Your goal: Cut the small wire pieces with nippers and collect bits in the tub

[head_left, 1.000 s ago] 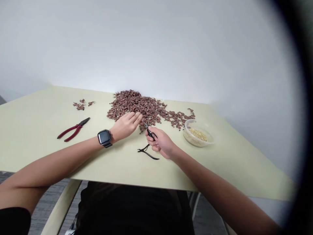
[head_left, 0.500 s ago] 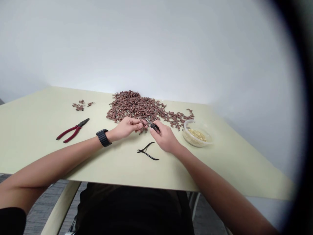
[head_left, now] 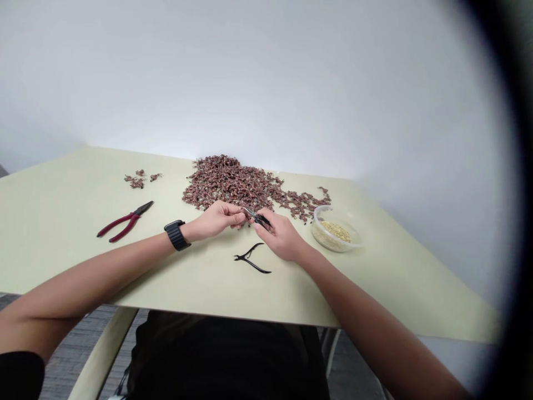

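Note:
My left hand (head_left: pixel 222 218), with a dark watch on its wrist, is closed in a pinch in front of a heap of small reddish-brown pieces (head_left: pixel 229 180). Its thumb and fingertips hold one small brown piece, mostly hidden by the fingers. Wrapped in my right hand (head_left: pixel 283 236) is a pair of small cutting pliers (head_left: pixel 260 219) with dark handles and bright metal jaws. Those jaws point left and meet the left fingertips. On the table just below the hands lies a black cuticle nipper (head_left: pixel 252 259), its handles spread.
Red-handled pliers (head_left: pixel 125 221) lie at the left, with a few brown pieces (head_left: pixel 135 181) behind them. A clear round tub (head_left: pixel 322 243) holding small yellowish bits (head_left: pixel 336 230) stands right of my right hand. The pale table (head_left: pixel 187 289) meets a white wall behind.
The cutting pliers' jaws have shifted slightly left and down, closer to the left fingertips. My right hand has turned a little; the left has barely moved.

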`<action>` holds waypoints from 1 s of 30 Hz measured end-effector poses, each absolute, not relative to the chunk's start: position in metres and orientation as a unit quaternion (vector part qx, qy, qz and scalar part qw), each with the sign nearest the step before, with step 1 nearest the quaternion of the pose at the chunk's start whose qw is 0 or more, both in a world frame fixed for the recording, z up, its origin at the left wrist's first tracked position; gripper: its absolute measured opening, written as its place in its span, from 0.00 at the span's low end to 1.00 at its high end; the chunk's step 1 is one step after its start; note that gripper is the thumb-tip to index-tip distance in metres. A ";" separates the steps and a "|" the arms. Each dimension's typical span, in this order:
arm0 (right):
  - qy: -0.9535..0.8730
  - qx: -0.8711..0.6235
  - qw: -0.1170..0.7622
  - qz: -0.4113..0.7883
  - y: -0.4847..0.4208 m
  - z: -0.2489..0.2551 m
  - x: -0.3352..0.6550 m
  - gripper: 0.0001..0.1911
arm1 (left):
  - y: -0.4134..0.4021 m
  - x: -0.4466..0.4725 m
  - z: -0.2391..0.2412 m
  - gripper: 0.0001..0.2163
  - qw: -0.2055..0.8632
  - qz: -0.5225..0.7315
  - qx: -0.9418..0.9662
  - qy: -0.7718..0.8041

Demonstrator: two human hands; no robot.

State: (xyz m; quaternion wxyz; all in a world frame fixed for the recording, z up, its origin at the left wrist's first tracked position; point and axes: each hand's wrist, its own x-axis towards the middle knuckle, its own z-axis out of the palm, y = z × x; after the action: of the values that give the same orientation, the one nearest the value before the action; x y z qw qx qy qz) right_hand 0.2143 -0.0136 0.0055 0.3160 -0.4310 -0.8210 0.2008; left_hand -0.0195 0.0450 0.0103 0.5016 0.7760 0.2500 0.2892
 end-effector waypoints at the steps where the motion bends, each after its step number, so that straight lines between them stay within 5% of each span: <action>1: -0.821 -0.428 0.317 0.204 -0.014 0.006 0.214 0.12 | 0.045 -0.020 0.010 0.20 0.501 0.287 0.777 0.250; 22: -0.783 -0.467 0.317 0.261 -0.017 0.001 0.204 0.15 | 0.042 -0.018 0.005 0.17 0.391 0.311 0.803 0.326; 30: -0.751 -0.583 0.268 0.153 0.004 -0.009 0.225 0.18 | 0.109 -0.087 0.020 0.15 0.026 0.251 0.829 0.499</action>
State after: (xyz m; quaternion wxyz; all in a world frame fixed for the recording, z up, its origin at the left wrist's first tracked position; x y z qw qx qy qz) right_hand 0.2246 0.0040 -0.0092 0.2685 -0.5833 -0.7511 0.1532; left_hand -0.0867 0.1092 0.0204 0.0263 0.8292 0.4986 0.2511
